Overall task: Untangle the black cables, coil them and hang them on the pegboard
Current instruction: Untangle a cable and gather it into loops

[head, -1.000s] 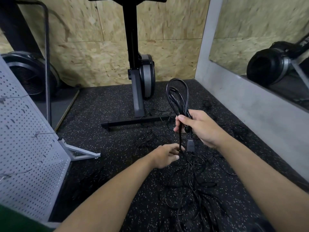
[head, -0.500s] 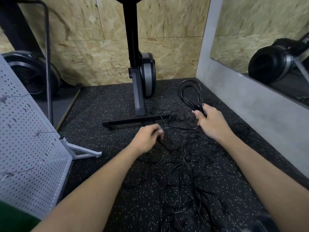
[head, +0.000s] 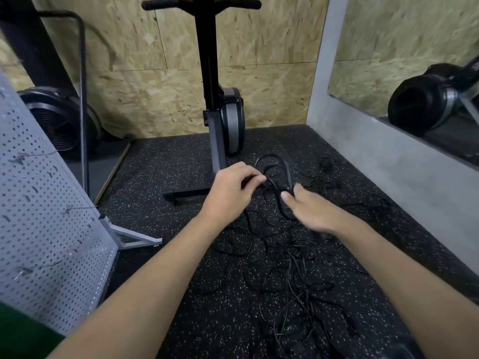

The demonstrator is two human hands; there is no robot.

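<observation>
Coiled cable [head: 287,172] lay on floor [head: 168,164] between both hands, long axis pointing away from the person; left hand [head: 230,190] fingers [head: 259,179] curled, apparently pinching its left strand, right hand [head: 313,213] touched the right strand, grip unclear.

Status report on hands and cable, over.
Left hand pinching coiled cable, right hand gripping its lower end. Coil low by floor, not hung. Loose tangle underneath; pegboard at left.
</observation>
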